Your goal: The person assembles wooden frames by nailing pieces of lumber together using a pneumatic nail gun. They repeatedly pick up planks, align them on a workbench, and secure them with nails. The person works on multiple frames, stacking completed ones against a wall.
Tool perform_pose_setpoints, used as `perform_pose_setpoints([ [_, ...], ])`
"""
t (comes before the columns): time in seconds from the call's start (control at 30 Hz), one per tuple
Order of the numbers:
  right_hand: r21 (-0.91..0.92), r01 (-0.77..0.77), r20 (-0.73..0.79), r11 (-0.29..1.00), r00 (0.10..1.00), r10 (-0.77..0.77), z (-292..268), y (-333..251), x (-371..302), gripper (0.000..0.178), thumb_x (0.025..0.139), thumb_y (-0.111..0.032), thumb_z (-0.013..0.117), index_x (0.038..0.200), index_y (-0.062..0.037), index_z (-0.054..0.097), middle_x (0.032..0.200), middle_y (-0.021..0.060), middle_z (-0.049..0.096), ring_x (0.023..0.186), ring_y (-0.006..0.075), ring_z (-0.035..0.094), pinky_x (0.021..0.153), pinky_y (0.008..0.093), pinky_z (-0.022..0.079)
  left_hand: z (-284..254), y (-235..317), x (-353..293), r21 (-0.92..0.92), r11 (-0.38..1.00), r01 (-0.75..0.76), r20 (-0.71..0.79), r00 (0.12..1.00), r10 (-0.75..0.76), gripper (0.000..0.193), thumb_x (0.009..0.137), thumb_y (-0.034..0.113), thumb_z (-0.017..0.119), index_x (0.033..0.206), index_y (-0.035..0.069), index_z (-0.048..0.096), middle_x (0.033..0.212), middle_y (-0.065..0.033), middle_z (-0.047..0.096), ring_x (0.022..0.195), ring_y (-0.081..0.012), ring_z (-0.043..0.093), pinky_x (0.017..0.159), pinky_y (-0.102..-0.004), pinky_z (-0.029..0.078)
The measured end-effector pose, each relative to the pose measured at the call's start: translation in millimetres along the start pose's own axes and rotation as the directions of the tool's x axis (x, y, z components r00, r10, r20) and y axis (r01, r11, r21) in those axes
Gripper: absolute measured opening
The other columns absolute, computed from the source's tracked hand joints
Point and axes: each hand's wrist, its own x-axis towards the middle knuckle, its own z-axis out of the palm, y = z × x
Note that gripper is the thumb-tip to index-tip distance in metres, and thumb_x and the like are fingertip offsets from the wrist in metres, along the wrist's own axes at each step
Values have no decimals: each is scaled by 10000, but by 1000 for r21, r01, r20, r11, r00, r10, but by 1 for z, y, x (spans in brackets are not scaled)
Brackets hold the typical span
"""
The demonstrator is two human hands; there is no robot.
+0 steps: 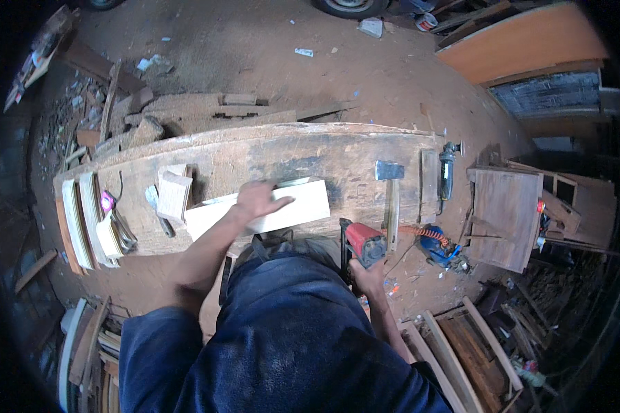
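My left hand [256, 201] lies over a long, pale wooden piece [297, 208] that looks like a narrow open box. Its fingers curl over the far side and the thumb points right along the near face. At the near edge of the bench, my right hand [368, 277] is closed round the handle of a red nail gun [366, 242]. The gun is just right of the pale piece and apart from it. An orange coiled hose [418, 231] runs rightward from beside the gun.
On the worn plank bench [234, 162] lie a hatchet [390, 172], an angle grinder [448, 172], a hammer [164, 221] and stacked pale boards [89, 220]. A blue machine [439, 249] stands on the floor at right, near a wooden cabinet [504, 213]. Scrap wood [200, 109] lies beyond the bench.
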Motion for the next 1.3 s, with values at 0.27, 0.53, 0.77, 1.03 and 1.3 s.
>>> perform_pose_setpoints([
  [0.27, 114, -58, -152, 992, 986, 75, -21, 36, -30, 48, 848, -56, 660, 885, -26, 670, 705, -2, 634, 546, 131, 595, 505, 321, 476, 9, 20, -73, 153, 988, -28, -92, 995, 42, 608, 922, 626, 637, 1101, 50, 714, 883, -198, 739, 913, -343, 737, 818, -446, 582],
  [0.53, 53, -109, -164, 993, 979, 117, -21, 69, -38, 189, 846, -38, 639, 1035, -40, 631, 696, 26, 614, 500, 157, 572, 456, 331, 450, 77, 10, -43, 198, 979, -50, 14, 999, 48, 482, 913, 415, 698, 1206, 39, 629, 1105, -166, 706, 1072, -338, 684, 910, -463, 552],
  [0.77, 200, -68, -149, 977, 984, 99, -23, 52, -49, 263, 807, -106, 705, 1034, 27, 701, 895, 60, 726, 833, 164, 670, 783, 353, 538, 44, -6, 7, 317, 948, -19, -605, 766, 218, 465, 888, 328, 743, 1251, 54, 643, 1270, -166, 624, 1231, -349, 569, 1051, -496, 460],
  [1.03, 144, -183, -94, 972, 976, 198, -35, 24, -60, 138, 870, -87, 681, 982, -9, 661, 752, 22, 646, 637, 135, 606, 586, 326, 493, 24, -12, -9, 491, 865, -102, -243, 938, 248, 635, 804, 219, 781, 1407, 138, 596, 1204, -144, 624, 1127, -327, 603, 925, -476, 521],
  [1.3, 137, 171, -126, 976, 980, -154, -32, -7, -28, 126, 866, -95, 697, 946, 0, 680, 726, 10, 647, 608, 118, 587, 572, 313, 477, 61, 20, -69, 455, 867, -202, -235, 912, 335, 965, 815, 408, 805, 1621, 234, 305, 1579, -233, 361, 1468, -441, 326, 1211, -596, 248],
])
